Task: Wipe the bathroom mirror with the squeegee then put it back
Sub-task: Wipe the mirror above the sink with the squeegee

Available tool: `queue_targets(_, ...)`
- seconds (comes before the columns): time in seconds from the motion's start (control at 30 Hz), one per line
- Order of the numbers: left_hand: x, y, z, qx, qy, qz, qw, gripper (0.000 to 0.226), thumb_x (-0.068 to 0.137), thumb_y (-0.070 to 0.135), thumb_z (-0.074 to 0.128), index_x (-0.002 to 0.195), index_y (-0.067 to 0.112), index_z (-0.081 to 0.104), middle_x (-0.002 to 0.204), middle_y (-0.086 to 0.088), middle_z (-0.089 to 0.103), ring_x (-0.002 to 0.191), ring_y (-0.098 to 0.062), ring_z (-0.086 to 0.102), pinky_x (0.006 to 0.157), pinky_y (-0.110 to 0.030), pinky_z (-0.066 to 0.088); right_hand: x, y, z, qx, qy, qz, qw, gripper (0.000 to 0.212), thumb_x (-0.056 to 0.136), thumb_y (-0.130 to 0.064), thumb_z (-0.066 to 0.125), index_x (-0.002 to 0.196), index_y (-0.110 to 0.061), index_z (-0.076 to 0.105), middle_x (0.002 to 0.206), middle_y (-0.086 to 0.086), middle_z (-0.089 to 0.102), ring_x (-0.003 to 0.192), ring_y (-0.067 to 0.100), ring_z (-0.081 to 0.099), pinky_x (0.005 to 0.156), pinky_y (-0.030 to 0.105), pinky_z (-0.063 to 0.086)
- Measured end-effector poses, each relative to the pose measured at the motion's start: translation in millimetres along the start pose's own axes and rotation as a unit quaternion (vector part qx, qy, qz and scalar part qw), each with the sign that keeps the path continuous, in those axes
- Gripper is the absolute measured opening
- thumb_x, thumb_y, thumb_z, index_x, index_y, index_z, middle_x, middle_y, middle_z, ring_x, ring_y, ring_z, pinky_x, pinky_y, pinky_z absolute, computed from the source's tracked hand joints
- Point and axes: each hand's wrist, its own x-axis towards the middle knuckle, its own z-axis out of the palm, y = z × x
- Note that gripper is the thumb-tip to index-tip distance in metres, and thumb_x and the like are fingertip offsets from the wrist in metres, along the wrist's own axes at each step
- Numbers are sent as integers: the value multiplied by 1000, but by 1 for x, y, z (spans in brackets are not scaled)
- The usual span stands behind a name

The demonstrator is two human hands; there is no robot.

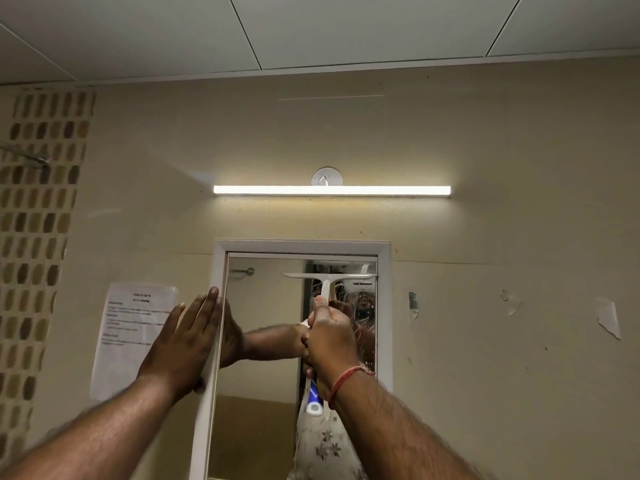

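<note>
A beige bathroom wall fills the view under a panelled ceiling, with a white-framed mirror set low in the middle.

The squeegee is white and T-shaped. It is up against the glass near the top of the mirror, its blade lying level just below the upper frame edge and reaching toward the right side of the glass. Its handle points straight down into the right hand, whose fingers and thumb are curled tightly round it in a fist-like grip. A red thread band circles that wrist.

The left hand is flat and wide open — fingers straight and close together, pointing up — and presses against the left side of the mirror frame. It grasps nothing. The glass reflects both forearms, the hand on the frame and part of a patterned garment lower down.

Above the mirror a long light bar glows, and just behind its middle sits a round white wall hook. A printed paper notice is stuck to the wall left of the mirror, partly behind the left hand. Farther left runs a vertical strip of brown mosaic tiles. To the right of the frame are a small dark sticker and — well apart — torn paper scraps.
</note>
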Motion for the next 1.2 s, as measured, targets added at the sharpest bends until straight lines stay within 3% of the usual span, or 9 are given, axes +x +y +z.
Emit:
queue_targets(0.13,-11,5,20,5,0,43,999,190,-2,45,109,165,-8,35,183,-21,6,170,-33,-12,135,-47,-8,-8,11,-2,-29,20,1,999,52,112,-57,39,126,-14,64,99,11,68,73,16,64,40,16,43)
queue_targets(0.23,-23,8,28,-21,-34,46,998,193,-2,46,109,167,-6,31,181,-24,14,171,-34,-7,135,-47,-7,-11,25,-1,-42,35,0,999,50,110,-61,39,117,-20,68,100,10,74,91,19,72,68,29,55)
queue_targets(0.3,-30,10,33,-37,-41,45,997,196,-1,46,110,169,-3,25,181,-24,15,171,-34,-6,134,-47,-7,-14,32,1,-39,40,7,998,52,109,-62,39,111,-21,70,97,8,75,92,19,72,79,33,54)
queue_targets(0.5,-47,17,51,-65,-50,47,996,201,4,46,111,173,1,12,183,-22,10,169,-40,5,134,-47,-6,-25,54,-3,-41,32,27,998,56,107,-67,37,114,-22,71,88,1,67,79,18,64,67,28,45)
queue_targets(0.67,-64,23,64,-77,-58,46,994,201,8,48,112,174,3,7,183,-21,8,166,-44,19,133,-48,-5,-47,70,-9,-51,28,37,998,56,110,-63,35,100,-21,69,64,-4,56,53,9,53,52,27,41)
queue_targets(1.07,-106,40,90,-83,-80,41,993,193,19,40,113,174,2,3,184,-20,1,166,-45,20,133,-47,-9,-91,133,-17,-94,42,61,993,58,110,-61,37,83,-18,65,65,-2,59,63,15,57,68,41,53)
queue_targets(1.2,-120,51,99,-99,-81,37,991,187,22,43,113,173,-1,11,184,-20,0,166,-45,20,130,-60,20,-102,160,-20,-105,51,63,991,62,107,-67,37,82,-17,66,63,-3,59,64,15,57,68,41,53)
